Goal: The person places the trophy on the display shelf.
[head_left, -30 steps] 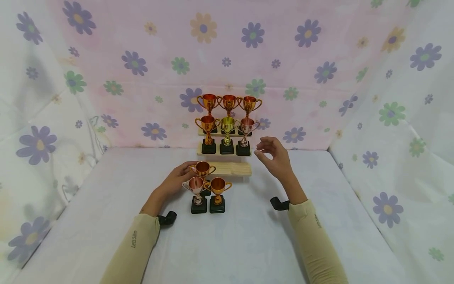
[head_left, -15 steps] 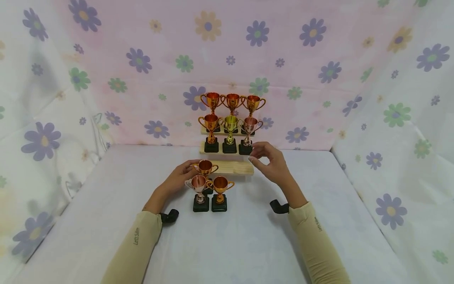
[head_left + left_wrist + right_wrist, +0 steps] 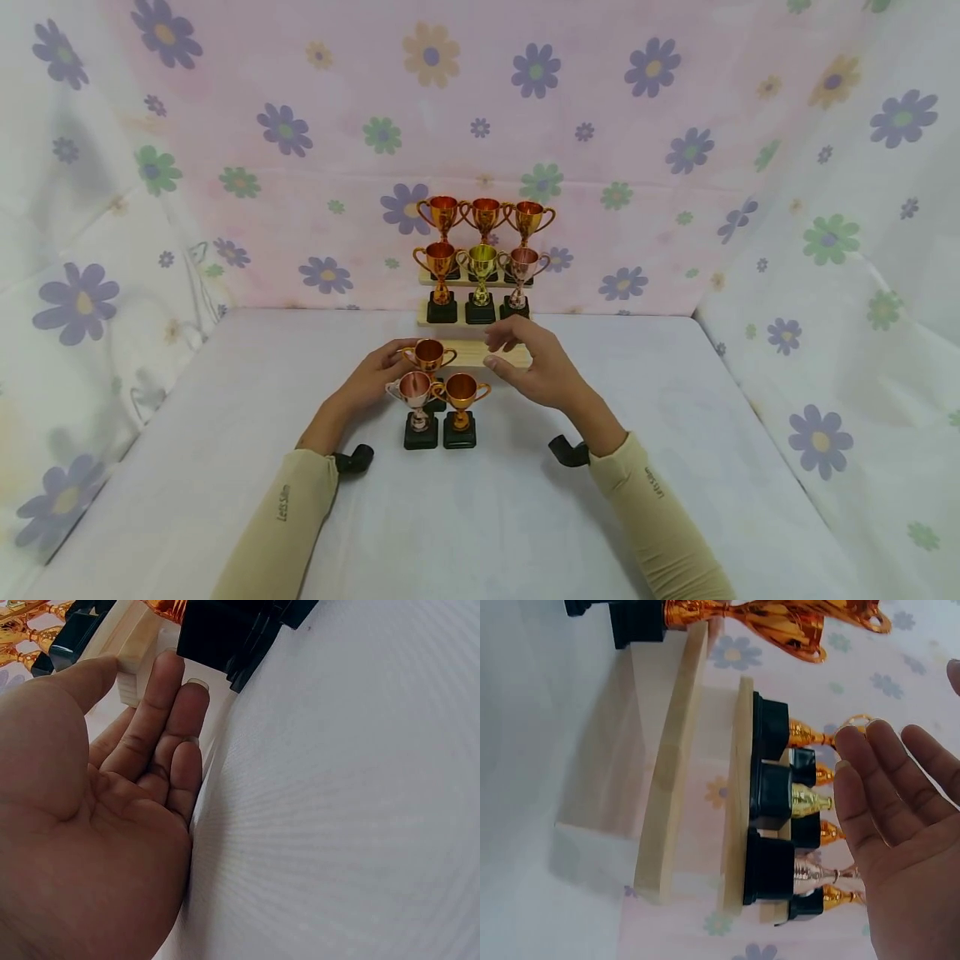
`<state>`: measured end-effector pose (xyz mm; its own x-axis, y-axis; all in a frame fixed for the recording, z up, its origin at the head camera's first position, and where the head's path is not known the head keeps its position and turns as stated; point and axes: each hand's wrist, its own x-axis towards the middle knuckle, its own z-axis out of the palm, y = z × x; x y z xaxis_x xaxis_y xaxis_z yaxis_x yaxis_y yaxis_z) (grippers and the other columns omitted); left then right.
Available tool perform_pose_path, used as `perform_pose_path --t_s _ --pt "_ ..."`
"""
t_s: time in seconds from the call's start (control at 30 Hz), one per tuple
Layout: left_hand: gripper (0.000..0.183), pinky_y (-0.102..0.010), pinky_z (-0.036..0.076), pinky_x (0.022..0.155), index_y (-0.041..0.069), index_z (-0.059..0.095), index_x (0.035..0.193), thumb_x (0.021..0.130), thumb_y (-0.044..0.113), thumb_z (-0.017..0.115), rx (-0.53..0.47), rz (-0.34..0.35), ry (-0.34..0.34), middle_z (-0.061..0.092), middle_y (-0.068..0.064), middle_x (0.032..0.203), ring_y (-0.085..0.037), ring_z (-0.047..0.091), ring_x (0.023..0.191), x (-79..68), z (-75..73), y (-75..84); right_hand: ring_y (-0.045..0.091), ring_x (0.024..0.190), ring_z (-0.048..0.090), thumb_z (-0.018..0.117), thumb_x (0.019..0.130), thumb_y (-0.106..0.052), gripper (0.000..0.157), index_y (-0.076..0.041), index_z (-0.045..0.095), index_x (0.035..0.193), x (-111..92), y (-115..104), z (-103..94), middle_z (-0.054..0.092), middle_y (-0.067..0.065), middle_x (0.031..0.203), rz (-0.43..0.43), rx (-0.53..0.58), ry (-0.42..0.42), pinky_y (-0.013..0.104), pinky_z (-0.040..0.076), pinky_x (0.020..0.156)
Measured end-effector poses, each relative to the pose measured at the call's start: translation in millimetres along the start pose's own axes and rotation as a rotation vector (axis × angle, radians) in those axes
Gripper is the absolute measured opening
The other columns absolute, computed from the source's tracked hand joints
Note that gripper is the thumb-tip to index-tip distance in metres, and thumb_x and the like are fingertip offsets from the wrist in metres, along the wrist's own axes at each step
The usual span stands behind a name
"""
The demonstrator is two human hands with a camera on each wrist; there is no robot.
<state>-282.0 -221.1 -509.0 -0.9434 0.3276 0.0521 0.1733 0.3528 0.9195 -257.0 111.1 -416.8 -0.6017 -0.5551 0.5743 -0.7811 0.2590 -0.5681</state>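
Small two-handled trophy cups on black bases stand on and before a wooden tiered display stand. My left hand [image 3: 372, 377] is at the left end of its lowest step [image 3: 465, 353], thumb and fingers around the wooden end [image 3: 137, 641]. Just in front stand an orange-gold trophy [image 3: 429, 356], a rose-silver trophy [image 3: 416, 390] and another orange-gold trophy [image 3: 461, 392]. My right hand [image 3: 536, 362] hovers, fingers bent and holding nothing, over the right part of the lowest step, below a rose trophy [image 3: 522, 265]. Beside that trophy is a yellow-gold trophy [image 3: 482, 265].
Three orange-gold trophies, among them a middle one [image 3: 485, 215], stand on the top step. A white cloth [image 3: 480, 517] covers the table. Flowered fabric [image 3: 480, 100] hangs behind and on both sides. Black camera mounts [image 3: 567, 452] stick out at both wrists.
My right hand has moved left, from the stand's right side to over the lowest step. My left hand and the trophies have stayed in place.
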Motion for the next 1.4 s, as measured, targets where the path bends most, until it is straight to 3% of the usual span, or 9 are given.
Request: perform_pose_path --t_s 0.5,0.67,1.1,1.4 --pt "0.050 -0.064 0.031 0.121 0.011 0.047 0.159 0.113 0.029 0.055 0.013 0.012 0.003 0.064 -0.018 0.146 -0.038 0.057 0.138 -1.4 0.5 -1.6 0.016 0.108 0.063 0.086 0.091 -0.028 0.053 -0.013 0.062 0.135 -1 -18 16.8 0.065 0.003 0.121 -0.102 -0.084 -0.177 0.037 0.058 0.093" --pt "0.048 -0.065 0.029 0.121 0.015 0.049 0.158 0.113 0.032 0.054 0.021 0.005 0.002 0.062 -0.014 0.149 -0.037 0.051 0.143 -1.4 0.7 -2.0 0.017 0.108 0.063 0.089 0.088 -0.030 0.058 -0.013 0.062 0.136 -2 -20 21.8 0.065 0.002 0.124 -0.124 -0.098 -0.210 0.034 0.058 0.093" --pt "0.048 -0.063 0.034 0.120 0.015 0.048 0.158 0.114 0.031 0.052 0.012 0.009 -0.004 0.063 -0.014 0.148 -0.036 0.056 0.139 -0.7 1.4 -1.0 0.008 0.105 0.059 0.085 0.092 -0.030 0.053 -0.014 0.063 0.138 -2 -19 26.3 0.063 0.001 0.128 -0.145 -0.163 -0.243 0.022 0.055 0.087" --pt "0.047 -0.065 0.030 0.121 0.015 0.049 0.157 0.113 0.030 0.054 -0.001 0.018 -0.001 0.063 -0.014 0.148 -0.036 0.054 0.140 -1.6 0.7 -1.1 0.007 0.103 0.062 0.085 0.093 -0.024 0.049 -0.013 0.065 0.136 -2 -17 28.6 0.065 -0.002 0.122 -0.132 -0.164 -0.288 0.034 0.061 0.083"
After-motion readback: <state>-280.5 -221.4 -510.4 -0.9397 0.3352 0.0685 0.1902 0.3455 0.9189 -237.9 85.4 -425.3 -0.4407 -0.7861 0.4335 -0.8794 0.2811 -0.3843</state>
